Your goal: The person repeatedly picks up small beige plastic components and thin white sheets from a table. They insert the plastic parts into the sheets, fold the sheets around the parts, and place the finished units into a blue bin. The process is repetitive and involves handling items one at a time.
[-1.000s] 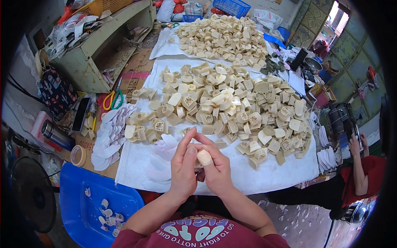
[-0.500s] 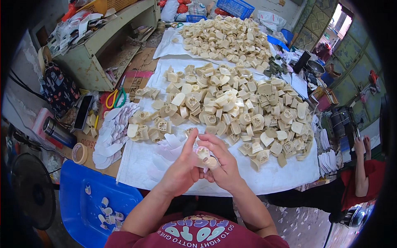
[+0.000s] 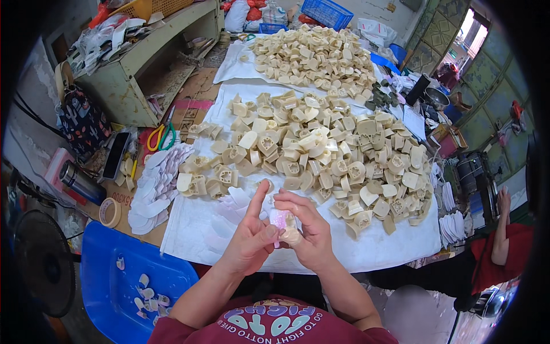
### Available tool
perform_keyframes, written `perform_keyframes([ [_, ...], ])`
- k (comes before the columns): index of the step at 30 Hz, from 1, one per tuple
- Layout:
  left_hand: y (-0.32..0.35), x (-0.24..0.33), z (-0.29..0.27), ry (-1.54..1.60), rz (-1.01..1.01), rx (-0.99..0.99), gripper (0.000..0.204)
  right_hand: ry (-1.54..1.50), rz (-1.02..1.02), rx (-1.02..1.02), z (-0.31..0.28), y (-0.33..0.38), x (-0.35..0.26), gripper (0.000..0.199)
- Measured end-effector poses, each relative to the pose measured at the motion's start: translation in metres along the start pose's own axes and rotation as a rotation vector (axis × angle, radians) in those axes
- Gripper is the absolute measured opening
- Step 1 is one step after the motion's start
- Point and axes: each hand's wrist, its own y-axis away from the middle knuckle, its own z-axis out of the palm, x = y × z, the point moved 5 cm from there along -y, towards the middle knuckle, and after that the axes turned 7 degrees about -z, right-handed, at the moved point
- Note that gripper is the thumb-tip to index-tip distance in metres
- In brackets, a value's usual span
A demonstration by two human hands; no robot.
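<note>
In front of my chest, over the near edge of the white cloth (image 3: 189, 229), both hands hold one small shoe heel (image 3: 281, 219) with a glossy pink-white covering on its face. My left hand (image 3: 251, 243) pinches it from the left with the thumb on the covering, its index finger pointing up. My right hand (image 3: 309, 235) wraps round the other side, fingers curled over the top. Thin pale pink-white cut pieces (image 3: 229, 215) lie spread just beyond my left hand. A big pile of cream plastic heels (image 3: 344, 149) lies beyond both hands.
Another heel pile (image 3: 315, 54) lies farther back. At left are a stack of pale cut pieces (image 3: 157, 186), scissors (image 3: 163, 135), a tape roll (image 3: 110, 212) and a flask (image 3: 80, 180). A blue tub (image 3: 114, 275) holds several covered heels. Another person's arm (image 3: 501, 229) shows at right.
The heel has turned in my hands, so its glossy pink-white face shows instead of its ribbed hollow end. My left thumb has come onto it. At right, the other person's hands have shifted.
</note>
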Motion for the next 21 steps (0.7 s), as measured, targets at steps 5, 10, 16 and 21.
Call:
perform_keyframes([
  [5,-0.006,0.015,0.010,-0.178,0.130,-0.052,0.103,-0.478,0.179,0.034,0.004,0.000,-0.001,0.051],
  [10,-0.005,0.038,0.017,-1.009,0.394,-0.033,0.098,-0.570,0.304,0.174,-0.006,0.014,0.026,0.048],
  [16,-0.003,0.039,0.031,-1.791,0.676,-0.150,0.085,-0.528,0.646,0.244,-0.017,0.020,0.037,0.027],
  [21,-0.003,0.046,0.023,-1.768,0.592,0.002,0.067,-0.017,0.354,0.201,-0.015,0.018,0.024,0.018],
])
